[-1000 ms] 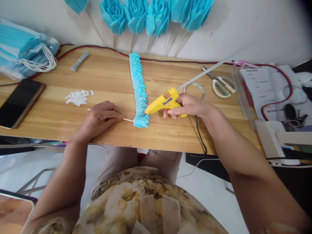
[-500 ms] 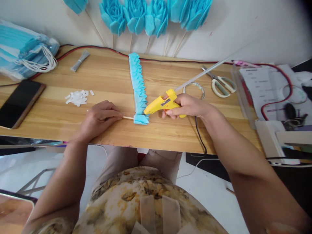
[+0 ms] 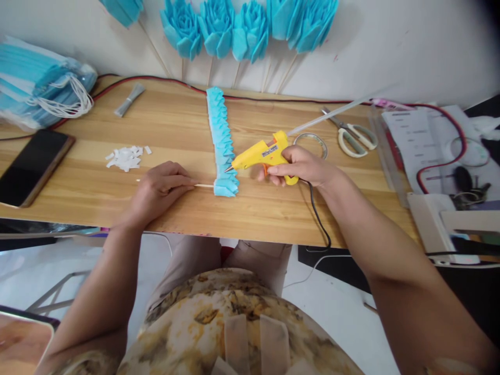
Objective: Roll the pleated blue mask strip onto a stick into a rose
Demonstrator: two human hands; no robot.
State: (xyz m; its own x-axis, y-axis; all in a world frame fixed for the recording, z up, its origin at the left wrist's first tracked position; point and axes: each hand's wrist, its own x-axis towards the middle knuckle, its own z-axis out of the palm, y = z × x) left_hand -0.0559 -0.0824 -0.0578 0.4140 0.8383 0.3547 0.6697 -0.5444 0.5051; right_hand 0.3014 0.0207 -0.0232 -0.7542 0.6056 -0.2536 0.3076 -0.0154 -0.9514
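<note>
— Nudged up and away from the body since half a second back: nozzle of the yellow glue gun (image 3: 261, 154), now at the right edge of the pleated blue strip (image 3: 221, 135), just above its near end rather than on it.

— Held how?

— Wrapped in the right hand (image 3: 300, 166), fingers closed around the grip, forefinger by the orange trigger; cannot tell whether squeezed. Tilted nozzle-down and leftward, likely to keep the tip at the strip's edge, with the clear glue stick (image 3: 328, 115) poking out behind, up and to the right.

— And the left hand (image 3: 160, 190)?

— Unmoved. Curled loosely, fingertips pressed together on a thin wooden stick (image 3: 203, 185), pinning it flat to the worktop (image 3: 175, 125). Probably done to stop any rolling, with the stick's far tip touching the strip's near end; tucked under or into it, cannot tell.

— Lie of the strip?

— Stretched straight across the worktop, from near the wall toward the front edge, between both hands.

— Anything else around?

— Scissors (image 3: 353, 135) and a tape ring (image 3: 311, 139) just beyond the right hand, within easy reach. White scraps (image 3: 125, 156) and a dark phone (image 3: 33, 165) off to the left, bagged blue masks (image 3: 39, 86) farther back. Blue paper flowers (image 3: 219, 26) on sticks leaned against the wall. Black cord (image 3: 318, 219) trailing from the gun over the front edge.
</note>
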